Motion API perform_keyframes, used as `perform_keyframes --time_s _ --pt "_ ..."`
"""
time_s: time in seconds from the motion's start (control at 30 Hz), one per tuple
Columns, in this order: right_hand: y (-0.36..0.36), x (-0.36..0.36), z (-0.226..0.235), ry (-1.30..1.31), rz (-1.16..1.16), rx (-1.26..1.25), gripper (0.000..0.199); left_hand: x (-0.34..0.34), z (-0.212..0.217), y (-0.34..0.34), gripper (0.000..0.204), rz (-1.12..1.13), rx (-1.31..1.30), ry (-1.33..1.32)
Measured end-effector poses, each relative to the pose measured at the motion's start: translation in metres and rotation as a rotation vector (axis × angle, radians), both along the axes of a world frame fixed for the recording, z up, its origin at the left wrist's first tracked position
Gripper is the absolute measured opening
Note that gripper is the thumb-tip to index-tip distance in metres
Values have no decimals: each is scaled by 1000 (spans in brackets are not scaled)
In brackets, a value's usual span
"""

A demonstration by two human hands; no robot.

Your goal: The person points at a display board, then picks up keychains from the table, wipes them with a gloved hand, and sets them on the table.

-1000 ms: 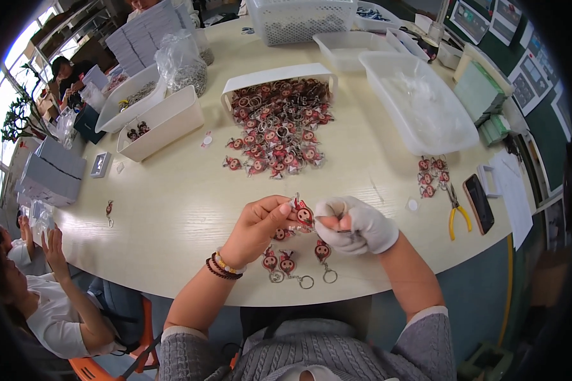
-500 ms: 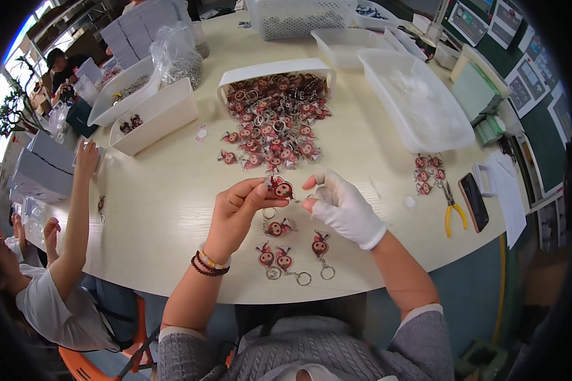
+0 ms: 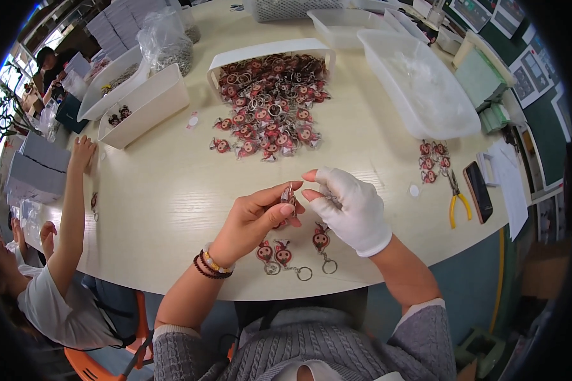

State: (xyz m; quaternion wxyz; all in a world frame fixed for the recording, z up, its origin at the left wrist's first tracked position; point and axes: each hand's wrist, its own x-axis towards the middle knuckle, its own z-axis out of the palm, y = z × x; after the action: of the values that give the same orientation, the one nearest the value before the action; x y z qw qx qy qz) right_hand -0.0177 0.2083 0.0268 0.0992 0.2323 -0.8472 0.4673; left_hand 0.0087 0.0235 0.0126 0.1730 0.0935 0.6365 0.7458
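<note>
My left hand [image 3: 260, 216], bare with bracelets at the wrist, pinches a red keychain charm [image 3: 289, 198] turned nearly edge-on. Facing it is my right hand [image 3: 356, 206], in a white glove that leaves the thumb and forefinger tips bare. Its fingers are curled, with a bit of something shiny partly hidden inside them. On the table just below lie a single keychain [image 3: 321, 239] with its ring and a pair of keychains [image 3: 282, 254]. Another keychain beneath my left hand is mostly covered.
A white bin [image 3: 267, 49] on its side spills a heap of keychains [image 3: 270, 120]. Clear tub [image 3: 419, 95], yellow-handled pliers [image 3: 459, 206], phone [image 3: 478, 190] and a small keychain group [image 3: 431, 162] are at right. A long white box [image 3: 146, 114] and a co-worker's arm [image 3: 73, 197] are at left.
The charm in my left hand has turned from face-on to edge-on. Both hands came slightly lower, and my left hand now covers the keychain under it. The view shifted a little.
</note>
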Motion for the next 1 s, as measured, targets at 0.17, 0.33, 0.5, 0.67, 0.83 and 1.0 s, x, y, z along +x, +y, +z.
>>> perform_keyframes --time_s 0.17,0.33,0.5,0.67,0.83,1.0 --pt "2 -5 -1 94 115 19 15 1 -5 2 30 -58 -20 79" --pt "5 -6 -1 174 124 95 13 1 -2 4 28 -76 -42 45" --pt "7 -7 -2 285 181 209 12 2 -2 4 29 -113 -1 12" --pt "8 -12 -9 255 192 158 13 1 2 2 32 -140 1 -21" --pt "7 -12 -8 276 213 78 15 2 5 0 36 -124 49 -102" --pt "8 -8 -7 403 139 230 16 0 1 5 34 -118 19 -67"
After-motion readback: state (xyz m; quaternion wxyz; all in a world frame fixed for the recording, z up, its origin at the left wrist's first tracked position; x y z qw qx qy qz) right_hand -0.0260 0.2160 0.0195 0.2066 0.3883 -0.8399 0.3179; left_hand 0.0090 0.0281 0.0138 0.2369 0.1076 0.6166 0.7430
